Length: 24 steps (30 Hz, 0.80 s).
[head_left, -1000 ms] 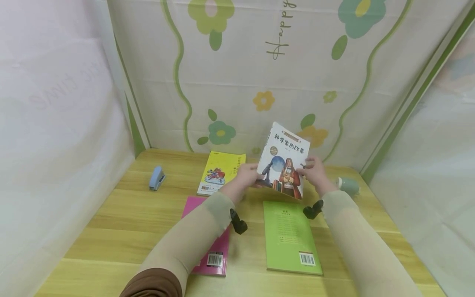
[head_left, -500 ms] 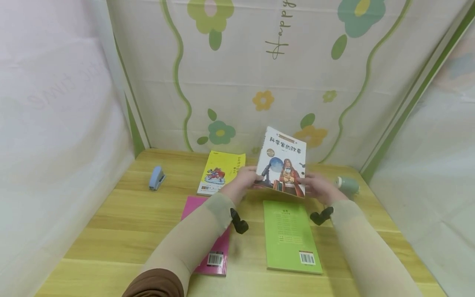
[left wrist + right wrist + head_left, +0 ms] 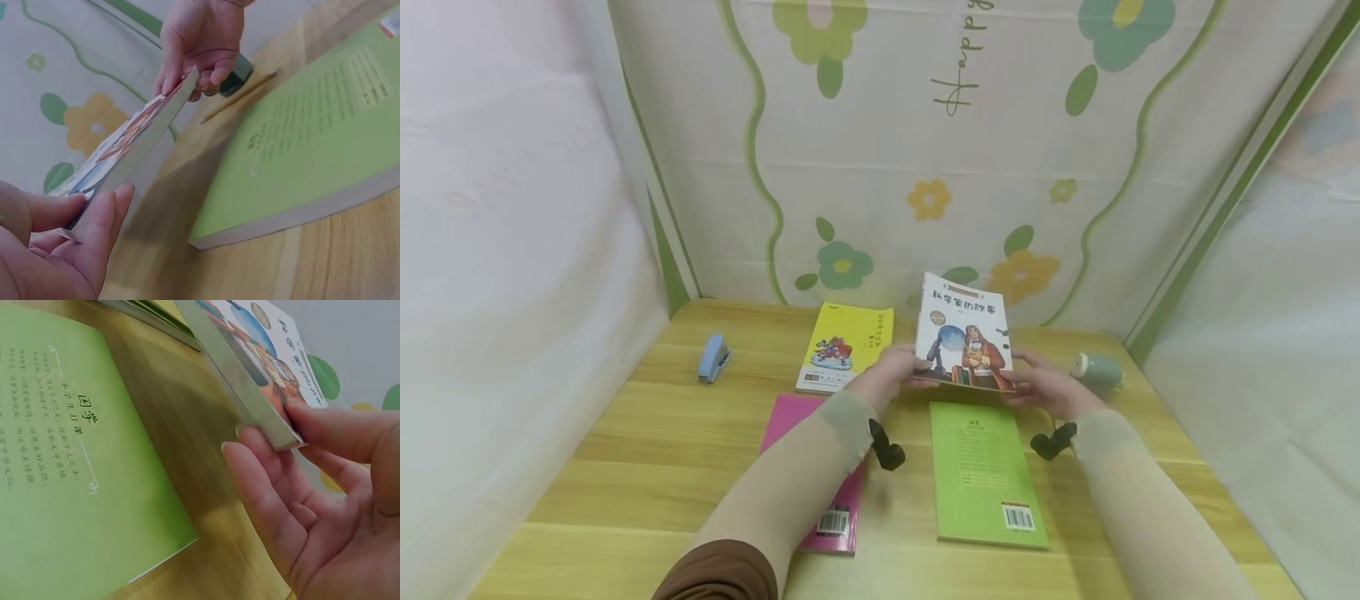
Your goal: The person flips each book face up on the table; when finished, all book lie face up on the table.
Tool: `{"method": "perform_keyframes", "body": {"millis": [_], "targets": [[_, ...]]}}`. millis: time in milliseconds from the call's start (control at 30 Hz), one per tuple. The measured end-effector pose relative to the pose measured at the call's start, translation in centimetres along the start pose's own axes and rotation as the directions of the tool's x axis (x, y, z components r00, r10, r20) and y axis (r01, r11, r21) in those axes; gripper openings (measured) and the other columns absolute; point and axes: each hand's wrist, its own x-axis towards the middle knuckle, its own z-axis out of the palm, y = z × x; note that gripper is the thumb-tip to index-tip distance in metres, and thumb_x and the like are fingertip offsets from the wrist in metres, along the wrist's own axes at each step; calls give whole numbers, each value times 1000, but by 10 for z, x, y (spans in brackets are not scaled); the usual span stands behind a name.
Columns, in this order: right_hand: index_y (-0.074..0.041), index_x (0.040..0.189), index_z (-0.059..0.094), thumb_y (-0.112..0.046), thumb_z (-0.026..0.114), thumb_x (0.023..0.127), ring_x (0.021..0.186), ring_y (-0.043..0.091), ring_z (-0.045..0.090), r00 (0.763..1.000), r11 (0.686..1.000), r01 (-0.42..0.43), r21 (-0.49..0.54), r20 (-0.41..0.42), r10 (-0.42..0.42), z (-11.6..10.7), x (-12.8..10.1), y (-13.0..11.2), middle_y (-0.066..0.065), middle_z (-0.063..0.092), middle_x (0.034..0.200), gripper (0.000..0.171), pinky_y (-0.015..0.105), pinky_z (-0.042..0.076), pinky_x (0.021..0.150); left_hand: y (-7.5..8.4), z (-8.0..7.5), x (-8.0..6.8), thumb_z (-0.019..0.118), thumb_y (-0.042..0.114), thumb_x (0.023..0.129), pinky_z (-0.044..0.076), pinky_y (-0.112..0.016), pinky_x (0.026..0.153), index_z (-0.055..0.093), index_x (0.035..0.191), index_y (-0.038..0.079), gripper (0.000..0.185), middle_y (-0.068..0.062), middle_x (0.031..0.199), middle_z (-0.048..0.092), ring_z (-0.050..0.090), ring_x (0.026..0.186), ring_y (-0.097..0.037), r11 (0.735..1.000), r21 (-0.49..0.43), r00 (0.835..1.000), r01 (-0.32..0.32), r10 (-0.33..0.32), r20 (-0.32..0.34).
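a thin illustrated paperback [image 3: 964, 343] is held tilted just above the bench [image 3: 647, 450] — beyond a green book [image 3: 981, 471]. left hand [image 3: 891, 371] and right hand [image 3: 1045, 385] each pinch a lower corner, thumb on top. it looks light and bendy — best gripped at both edges.

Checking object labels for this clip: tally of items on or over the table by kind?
Books: 4, namely illustrated book held by left hand and right hand, yellow book, pink book, green book
Stapler: 1
Pencil: 1
Small green gadget: 1
Total: 7
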Motion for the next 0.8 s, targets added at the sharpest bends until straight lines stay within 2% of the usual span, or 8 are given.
{"method": "perform_keyframes", "body": {"millis": [200, 367, 533, 633, 733, 800], "targets": [[-11, 158, 17, -5, 58, 97, 97, 29, 64, 995, 997, -64, 46, -68, 67, -1, 7, 5, 25, 47, 129, 73, 42, 56, 87, -9, 1, 7, 62, -8, 89, 61, -37, 70, 59, 120, -9, 31, -24, 93, 69, 71, 79, -35, 999, 50, 999, 20, -18, -27], [-12, 158, 16, -6, 58, 98, 88, 25, 65, 989, 993, -105, 61, -100, 111, 0, 13, 8, 22, 50, 121, 73, 38, 58, 81, -13, 3, 9, 65, -3, 89, 60, -35, 68, 58, 121, -8, 33, -21, 91, 68, 72, 73, -31, 987, 156, 996, 34, -20, -90], [-13, 158, 17, -5, 57, 98, 86, 23, 64, 983, 988, -135, 71, -112, 142, 0, 17, 11, 16, 59, 109, 72, 37, 58, 80, -13, 7, 8, 70, 4, 88, 59, -31, 61, 58, 119, -9, 36, -19, 87, 68, 71, 69, -26, 946, 317, 983, 64, -6, -181], [-13, 158, 18, -4, 57, 98, 84, 22, 64, 980, 983, -156, 91, -108, 166, -1, 20, 12, 15, 62, 105, 72, 36, 58, 79, -13, 7, 10, 71, 7, 88, 59, -31, 59, 58, 119, -8, 37, -17, 82, 69, 71, 66, -24, 923, 373, 978, 97, -18, -210], [-12, 158, 17, -4, 58, 97, 82, 21, 64, 977, 980, -174, 95, -109, 184, -1, 24, 14, 14, 64, 102, 74, 35, 58, 78, -14, 7, 12, 70, 8, 89, 60, -34, 64, 56, 121, -9, 39, -16, 77, 69, 71, 64, -24, 910, 396, 973, 123, -33, -227], [-12, 158, 17, -4, 59, 96, 80, 21, 64, 974, 978, -183, 100, -114, 194, -1, 27, 15, 13, 64, 100, 75, 35, 59, 76, -13, 7, 13, 68, 7, 90, 58, -35, 74, 55, 123, -10, 40, -15, 74, 70, 71, 64, -23, 896, 422, 971, 138, -38, -237]]}}
